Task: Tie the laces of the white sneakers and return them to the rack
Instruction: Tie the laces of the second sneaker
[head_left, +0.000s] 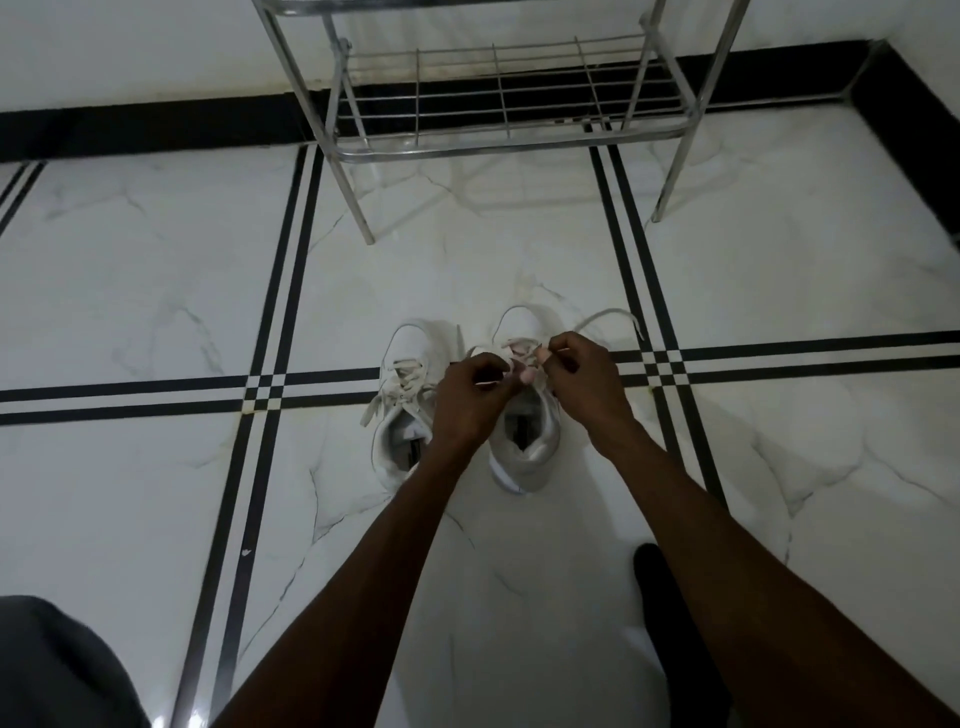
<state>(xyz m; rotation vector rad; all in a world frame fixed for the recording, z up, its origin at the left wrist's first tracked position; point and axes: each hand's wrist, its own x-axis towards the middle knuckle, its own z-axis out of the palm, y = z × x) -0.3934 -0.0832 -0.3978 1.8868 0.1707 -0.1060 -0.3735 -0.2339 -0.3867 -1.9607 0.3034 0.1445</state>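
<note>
Head view: both white sneakers (467, 405) sit mid-floor, near the rack (498, 104). Left hand (470, 397) and right hand (587, 379) each pinch the right shoe's laces (605, 318), which look soft and floppy; best held near the eyelets.

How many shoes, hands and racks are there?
White sneakers: 2, left sneaker and right sneaker
Hands: 2, left hand and right hand
Metal rack: 1
Total: 5
</note>
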